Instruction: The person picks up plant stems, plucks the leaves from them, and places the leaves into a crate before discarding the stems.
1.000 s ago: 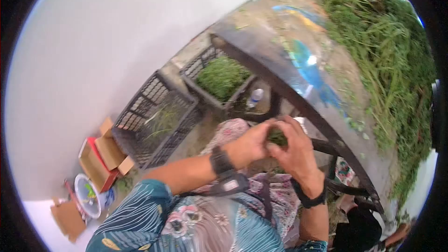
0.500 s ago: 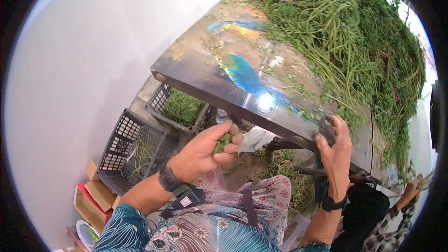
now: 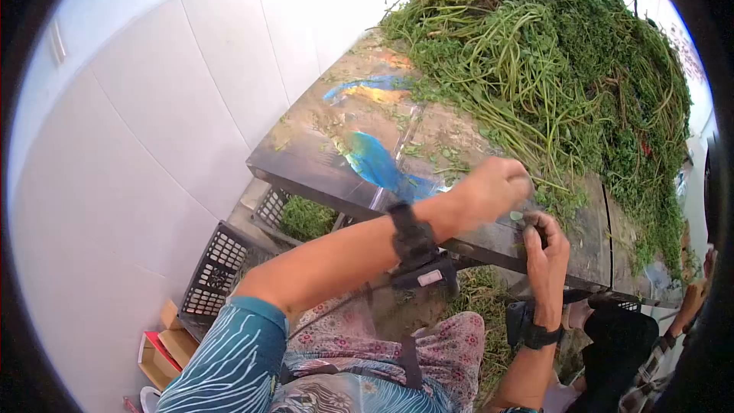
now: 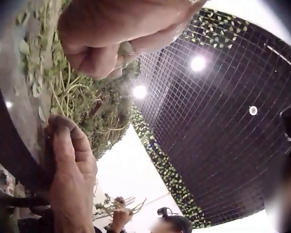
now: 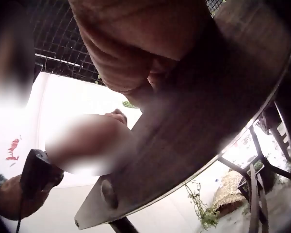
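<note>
My left hand is over the table, its fingers curled around a bit of greens; a small leaf shows between thumb and fingers in the left wrist view. Close below it, at the table's front edge, my right hand has bent fingers with the thumb near them. A round green leaf lies by its fingertips; whether they pinch anything cannot be told. Behind both hands a large heap of leafy green stems covers the back right of the table.
Below the table's left end are a black crate of greens and another black crate. A red-edged cardboard box stands at lower left. Cut stems lie on the floor. Another person's arm is at far right.
My left hand has moved right and up from above my lap to over the table, near my right hand. The right hand went from meeting the left to the table edge. The view has shifted.
</note>
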`<state>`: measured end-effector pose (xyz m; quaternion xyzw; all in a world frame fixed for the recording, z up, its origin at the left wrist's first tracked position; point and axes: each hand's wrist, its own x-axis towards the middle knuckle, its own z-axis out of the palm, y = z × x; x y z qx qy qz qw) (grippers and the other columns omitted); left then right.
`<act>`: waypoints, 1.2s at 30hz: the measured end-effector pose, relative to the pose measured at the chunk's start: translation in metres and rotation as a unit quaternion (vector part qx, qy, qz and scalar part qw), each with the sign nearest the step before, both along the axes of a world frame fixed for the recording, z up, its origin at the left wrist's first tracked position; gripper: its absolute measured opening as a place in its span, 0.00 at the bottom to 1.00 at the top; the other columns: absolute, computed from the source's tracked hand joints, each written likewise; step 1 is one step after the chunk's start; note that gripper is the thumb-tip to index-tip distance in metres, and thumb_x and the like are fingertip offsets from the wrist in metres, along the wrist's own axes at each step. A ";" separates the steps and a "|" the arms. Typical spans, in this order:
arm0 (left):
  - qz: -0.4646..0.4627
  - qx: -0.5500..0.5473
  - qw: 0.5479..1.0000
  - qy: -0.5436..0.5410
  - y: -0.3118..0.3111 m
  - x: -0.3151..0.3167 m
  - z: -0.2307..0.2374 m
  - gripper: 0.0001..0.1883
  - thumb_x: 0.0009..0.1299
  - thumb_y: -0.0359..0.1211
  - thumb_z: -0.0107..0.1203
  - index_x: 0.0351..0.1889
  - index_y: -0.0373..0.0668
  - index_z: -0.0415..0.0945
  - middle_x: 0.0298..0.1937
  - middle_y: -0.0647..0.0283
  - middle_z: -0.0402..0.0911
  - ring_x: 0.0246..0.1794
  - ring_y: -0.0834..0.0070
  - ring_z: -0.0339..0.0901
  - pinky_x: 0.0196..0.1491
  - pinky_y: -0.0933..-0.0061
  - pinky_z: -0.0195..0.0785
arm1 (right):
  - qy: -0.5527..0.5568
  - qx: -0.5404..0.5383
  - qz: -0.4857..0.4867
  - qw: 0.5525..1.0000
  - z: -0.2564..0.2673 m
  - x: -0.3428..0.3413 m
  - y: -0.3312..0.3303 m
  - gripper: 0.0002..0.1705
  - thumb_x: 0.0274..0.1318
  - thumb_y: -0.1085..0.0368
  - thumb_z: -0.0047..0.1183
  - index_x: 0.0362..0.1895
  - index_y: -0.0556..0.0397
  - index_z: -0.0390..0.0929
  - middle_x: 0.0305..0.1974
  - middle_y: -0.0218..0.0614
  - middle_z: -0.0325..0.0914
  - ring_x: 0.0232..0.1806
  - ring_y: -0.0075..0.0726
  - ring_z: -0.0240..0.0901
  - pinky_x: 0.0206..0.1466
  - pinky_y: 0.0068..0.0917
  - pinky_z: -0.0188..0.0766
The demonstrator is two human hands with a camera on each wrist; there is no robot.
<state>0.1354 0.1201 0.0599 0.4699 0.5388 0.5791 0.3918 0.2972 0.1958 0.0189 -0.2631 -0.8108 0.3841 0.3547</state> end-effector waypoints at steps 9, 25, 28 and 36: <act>0.060 -0.102 0.829 0.547 0.019 -0.077 -0.021 0.12 0.54 0.33 0.50 0.32 0.37 0.75 0.32 0.48 0.77 0.34 0.53 0.74 0.39 0.58 0.67 | 0.009 0.160 0.012 0.987 -0.001 0.001 -0.004 0.09 0.45 0.70 0.49 0.33 0.60 0.73 0.37 0.45 0.74 0.41 0.49 0.69 0.47 0.35 0.64; 0.110 -0.306 0.941 0.095 -0.125 -0.142 0.026 0.20 0.65 0.34 0.46 0.53 0.34 0.66 0.40 0.59 0.76 0.39 0.75 0.72 0.41 0.72 0.69 | -0.014 0.118 0.010 0.993 0.001 -0.007 -0.007 0.10 0.45 0.70 0.48 0.35 0.61 0.73 0.39 0.44 0.73 0.44 0.47 0.68 0.50 0.35 0.63; 0.191 -0.278 0.925 0.175 -0.125 -0.194 0.005 0.20 0.65 0.35 0.47 0.53 0.35 0.66 0.39 0.60 0.75 0.36 0.78 0.72 0.37 0.73 0.72 | -0.017 0.133 0.009 0.991 -0.002 -0.006 -0.004 0.10 0.45 0.70 0.48 0.34 0.61 0.73 0.39 0.44 0.73 0.44 0.46 0.68 0.49 0.35 0.63; 0.189 -0.241 0.950 0.055 -0.120 -0.218 0.031 0.18 0.65 0.38 0.48 0.48 0.35 0.67 0.38 0.59 0.74 0.34 0.70 0.75 0.38 0.64 0.74 | -0.004 0.138 0.011 0.990 -0.001 -0.006 -0.005 0.09 0.45 0.70 0.49 0.33 0.60 0.73 0.37 0.44 0.73 0.42 0.47 0.69 0.47 0.35 0.64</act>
